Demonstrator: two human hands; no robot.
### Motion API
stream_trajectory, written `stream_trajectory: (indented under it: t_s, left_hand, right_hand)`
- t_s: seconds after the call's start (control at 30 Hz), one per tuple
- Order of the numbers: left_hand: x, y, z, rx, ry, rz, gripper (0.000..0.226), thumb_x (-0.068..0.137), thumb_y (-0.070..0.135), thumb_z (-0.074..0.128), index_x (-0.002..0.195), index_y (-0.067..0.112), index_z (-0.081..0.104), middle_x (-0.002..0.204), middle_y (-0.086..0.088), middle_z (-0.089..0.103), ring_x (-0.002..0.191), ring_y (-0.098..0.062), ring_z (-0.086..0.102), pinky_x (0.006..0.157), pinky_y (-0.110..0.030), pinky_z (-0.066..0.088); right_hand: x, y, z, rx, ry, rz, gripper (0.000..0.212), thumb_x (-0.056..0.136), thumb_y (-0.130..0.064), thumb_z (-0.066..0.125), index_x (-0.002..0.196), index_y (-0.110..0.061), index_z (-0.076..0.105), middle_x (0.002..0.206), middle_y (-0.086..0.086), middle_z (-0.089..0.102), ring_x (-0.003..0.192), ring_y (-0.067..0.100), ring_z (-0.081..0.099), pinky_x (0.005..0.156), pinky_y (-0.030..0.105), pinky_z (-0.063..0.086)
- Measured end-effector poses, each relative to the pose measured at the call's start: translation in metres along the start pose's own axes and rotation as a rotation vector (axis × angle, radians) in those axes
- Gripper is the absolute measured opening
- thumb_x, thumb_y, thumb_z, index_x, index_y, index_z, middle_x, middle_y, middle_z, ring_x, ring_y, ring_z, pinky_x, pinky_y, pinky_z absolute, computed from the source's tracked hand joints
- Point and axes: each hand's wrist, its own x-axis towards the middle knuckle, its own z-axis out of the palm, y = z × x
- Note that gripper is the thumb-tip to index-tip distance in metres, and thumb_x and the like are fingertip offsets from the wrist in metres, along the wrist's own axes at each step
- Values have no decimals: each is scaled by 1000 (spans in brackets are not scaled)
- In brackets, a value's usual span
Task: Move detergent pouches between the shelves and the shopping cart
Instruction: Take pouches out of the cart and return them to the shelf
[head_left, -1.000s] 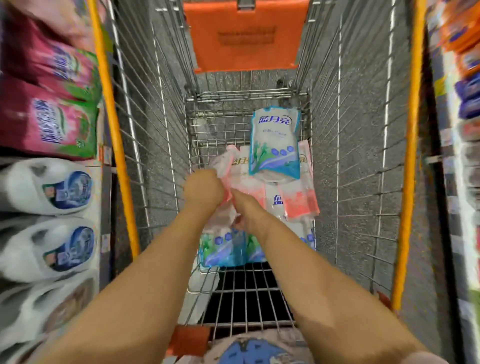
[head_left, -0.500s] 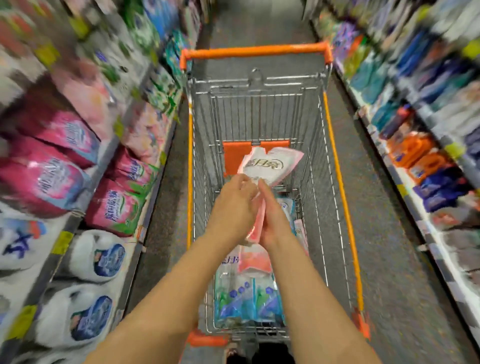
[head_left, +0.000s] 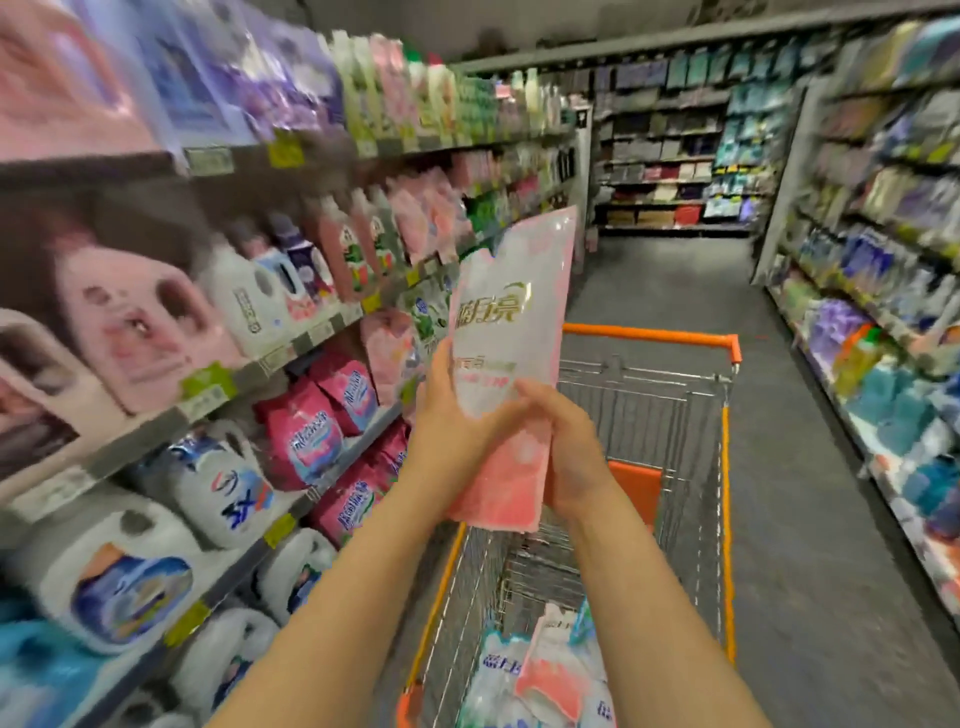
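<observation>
pink pouch (head_left: 511, 364) upright above cart (head_left: 649, 335) | L hand (head_left: 449, 431) + R hand (head_left: 566, 449) both clamped on its lower half | risk: top-heavy soft pack flops/slips down into cart, or clips bottles (head_left: 244, 306) on shelf (head_left: 317, 332) left of cart

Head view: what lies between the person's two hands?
The pink detergent pouch, gripped between the left hand and the right hand, as the head view shows.

Two bare forearms (head_left: 332, 613), bare left hand (head_left: 451, 436), bare right hand (head_left: 569, 457)
</observation>
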Motion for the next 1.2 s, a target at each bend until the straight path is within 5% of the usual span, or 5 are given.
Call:
stream_trajectory:
  t_s: [0.23, 0.47, 0.57, 0.67, 1.2]
  left_hand:
    - [-46, 53, -95, -157, 280, -73, 63, 67, 73, 56, 106, 23, 63, 105, -4, 69, 93, -21, 67, 85, -40, 54]
    - [-96, 82, -222, -162, 720, -35, 25, 95, 24, 48, 74, 21, 61, 75, 1, 60, 71, -15, 55, 70, -31, 51]
    - [-120, 87, -280, -120, 928, 67, 23, 94, 15, 48, 75, 17, 60, 70, 2, 56, 72, -16, 51, 64, -24, 45]
    - [-139, 95, -344, -177, 1092, 153, 32, 88, 12, 50, 57, 19, 55, 63, -3, 49, 66, -17, 43, 63, -33, 39]
    - [-188, 147, -601, 28, 1311, 425, 30, 91, 21, 48, 61, 18, 50, 74, -11, 52, 72, -22, 50, 70, -45, 49]
  right_hand:
    - [-21, 6, 100, 50, -284, 27, 32, 75, -21, 53, 99, -7, 70, 89, 9, 73, 77, 22, 70, 70, 30, 58]
    - [-37, 54, 225, 26, -477, 63, 44, 94, -7, 37, 74, -4, 76, 72, 8, 73, 63, 13, 70, 52, 19, 54]
    - [-37, 84, 285, -72, -487, 21, 36, 92, -23, 53, 123, -6, 60, 115, 13, 67, 102, 19, 66, 87, 33, 55]
    - [-33, 116, 341, -160, -510, 3, 27, 95, -25, 50, 120, -17, 55, 116, 9, 66, 102, 21, 65, 87, 37, 55]
    - [-28, 249, 605, -367, -387, -490, 36, 95, -43, 44, 109, -11, 51, 84, -11, 53, 78, 10, 51, 61, 19, 31]
